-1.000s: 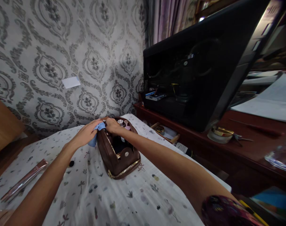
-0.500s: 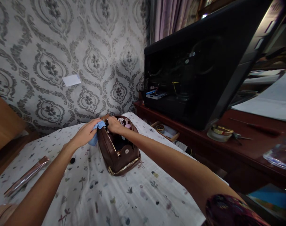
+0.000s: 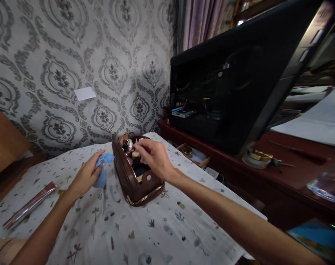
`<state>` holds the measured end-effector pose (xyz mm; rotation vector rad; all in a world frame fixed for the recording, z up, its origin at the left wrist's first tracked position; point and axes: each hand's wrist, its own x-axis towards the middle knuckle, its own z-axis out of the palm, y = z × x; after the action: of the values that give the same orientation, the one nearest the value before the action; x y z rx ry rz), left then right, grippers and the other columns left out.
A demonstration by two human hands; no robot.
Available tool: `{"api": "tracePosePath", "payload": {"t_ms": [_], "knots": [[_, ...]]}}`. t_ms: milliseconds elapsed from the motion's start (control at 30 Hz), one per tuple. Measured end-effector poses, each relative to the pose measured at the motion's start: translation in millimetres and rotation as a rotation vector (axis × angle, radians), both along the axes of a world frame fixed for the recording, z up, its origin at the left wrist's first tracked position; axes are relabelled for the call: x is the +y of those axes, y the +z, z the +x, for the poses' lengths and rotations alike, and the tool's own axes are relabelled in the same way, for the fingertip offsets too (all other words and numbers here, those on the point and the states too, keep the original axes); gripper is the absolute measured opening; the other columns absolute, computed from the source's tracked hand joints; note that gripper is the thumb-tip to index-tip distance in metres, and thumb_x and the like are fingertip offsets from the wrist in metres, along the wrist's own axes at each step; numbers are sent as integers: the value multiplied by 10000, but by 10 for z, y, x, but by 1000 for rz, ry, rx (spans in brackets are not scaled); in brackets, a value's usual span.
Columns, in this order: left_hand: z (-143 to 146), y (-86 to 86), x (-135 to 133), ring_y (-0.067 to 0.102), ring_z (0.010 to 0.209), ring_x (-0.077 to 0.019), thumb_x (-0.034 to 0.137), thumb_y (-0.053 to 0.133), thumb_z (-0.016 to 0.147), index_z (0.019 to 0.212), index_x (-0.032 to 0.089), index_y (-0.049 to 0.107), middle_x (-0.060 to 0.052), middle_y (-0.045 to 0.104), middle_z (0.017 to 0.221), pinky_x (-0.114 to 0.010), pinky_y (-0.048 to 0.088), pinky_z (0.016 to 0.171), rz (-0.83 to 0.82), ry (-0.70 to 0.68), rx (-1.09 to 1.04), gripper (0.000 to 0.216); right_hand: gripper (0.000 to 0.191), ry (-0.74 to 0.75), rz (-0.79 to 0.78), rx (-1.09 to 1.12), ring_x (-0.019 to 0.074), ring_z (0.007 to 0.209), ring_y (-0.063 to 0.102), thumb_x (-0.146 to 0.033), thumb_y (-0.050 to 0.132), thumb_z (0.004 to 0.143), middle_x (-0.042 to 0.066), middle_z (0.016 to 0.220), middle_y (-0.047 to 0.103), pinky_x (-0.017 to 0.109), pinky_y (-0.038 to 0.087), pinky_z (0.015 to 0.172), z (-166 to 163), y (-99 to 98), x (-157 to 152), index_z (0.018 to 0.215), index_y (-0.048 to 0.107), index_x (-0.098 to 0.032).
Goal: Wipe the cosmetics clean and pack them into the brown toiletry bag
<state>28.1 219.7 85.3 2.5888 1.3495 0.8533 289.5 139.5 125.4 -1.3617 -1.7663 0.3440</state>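
Observation:
A brown cosmetic bag (image 3: 124, 176) with a gold zip stands unzipped on the patterned white cloth. Inside it are several small containers, among them one with a silver cap (image 3: 129, 145) and a small cream-topped one (image 3: 135, 154). My left hand (image 3: 87, 173) is left of the bag, closed around a crumpled blue cloth (image 3: 101, 176). Over the bag's opening is my right hand (image 3: 156, 158), its fingers curled and thumb pinched in. What lies between those fingertips, if anything, I cannot make out. The hand covers part of the contents.
A shiny rose-gold tube (image 3: 31, 204) lies at the left, with a beige item (image 3: 7, 250) nearer me. To the right stand a red-brown desk (image 3: 291, 154), a large black case (image 3: 211, 95), a gold-lidded jar (image 3: 257, 158) and an open drawer (image 3: 199, 157).
My right hand has come up out of the bag and toward me. My left hand has drawn away from the bag's left edge, down and left, with the blue cloth.

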Motion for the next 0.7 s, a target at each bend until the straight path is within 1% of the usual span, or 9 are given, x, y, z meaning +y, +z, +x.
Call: {"api": "tracePosePath", "payload": {"t_ms": [100, 200, 267, 300, 367, 433, 533, 633, 700], "knots": [[-151, -185, -132, 590, 1198, -283, 489, 360, 926, 1381, 225, 443, -81, 606, 1349, -403, 462, 1008, -74, 77, 8, 533, 267, 230, 79, -7, 135, 732, 658, -353, 496, 979, 18, 815, 704, 207, 476, 702, -112, -195, -382, 835, 660, -199], [-288, -296, -266, 601, 1165, -279, 534, 353, 924, 1255, 234, 544, -68, 650, 1277, -386, 442, 1005, -95, 131, -13, 486, 303, 513, 128, -183, 136, 720, 658, -410, 507, 971, 26, 802, 712, 215, 453, 643, -337, -490, -610, 801, 653, -207], [-387, -299, -371, 631, 1057, -265, 538, 369, 915, 1116, 239, 598, -50, 700, 1126, -355, 457, 937, -83, 199, -45, 427, 323, 595, 117, -311, 143, 678, 653, -447, 521, 959, 26, 777, 712, 236, 415, 573, -503, -677, -663, 791, 650, -203], [-442, -279, -428, 642, 948, -250, 533, 376, 913, 1031, 239, 609, -32, 709, 985, -335, 470, 862, -70, 258, -65, 393, 328, 629, 99, -346, 146, 669, 652, -452, 530, 953, 28, 774, 712, 241, 402, 558, -584, -755, -666, 783, 647, -198], [-568, -211, -540, 579, 712, -199, 500, 397, 914, 864, 238, 585, 21, 605, 698, -291, 441, 694, -38, 400, -130, 326, 305, 685, 39, -341, 148, 692, 659, -409, 544, 955, 38, 789, 716, 236, 405, 575, -745, -878, -644, 775, 643, -183], [-722, -144, -622, 461, 607, -153, 444, 417, 922, 729, 227, 508, 52, 440, 580, -259, 374, 612, 9, 534, -241, 304, 223, 711, -44, -247, 145, 729, 663, -321, 564, 950, 40, 803, 715, 221, 423, 623, -904, -967, -606, 806, 650, -174], [-994, -128, -648, 388, 622, -126, 366, 385, 941, 656, 216, 389, 57, 352, 595, -238, 334, 602, 99, 703, -396, 322, 106, 715, -254, -21, 119, 644, 638, -219, 565, 924, 1, 730, 672, 200, 436, 621, -1123, -1084, -547, 939, 661, -176], [-1227, -220, -601, 351, 621, -127, 313, 350, 930, 662, 221, 365, 58, 315, 604, -251, 314, 598, 196, 845, -466, 284, 169, 697, -489, 207, 76, 486, 558, -157, 514, 908, -49, 647, 585, 173, 423, 529, -1268, -1225, -504, 1026, 634, -170], [-1303, -296, -579, 368, 634, -130, 294, 372, 910, 682, 212, 402, 57, 341, 616, -256, 319, 613, 225, 875, -488, 243, 207, 655, -551, 281, 65, 460, 531, -103, 488, 886, -61, 623, 542, 162, 409, 503, -1307, -1332, -487, 1033, 624, -156]]}}
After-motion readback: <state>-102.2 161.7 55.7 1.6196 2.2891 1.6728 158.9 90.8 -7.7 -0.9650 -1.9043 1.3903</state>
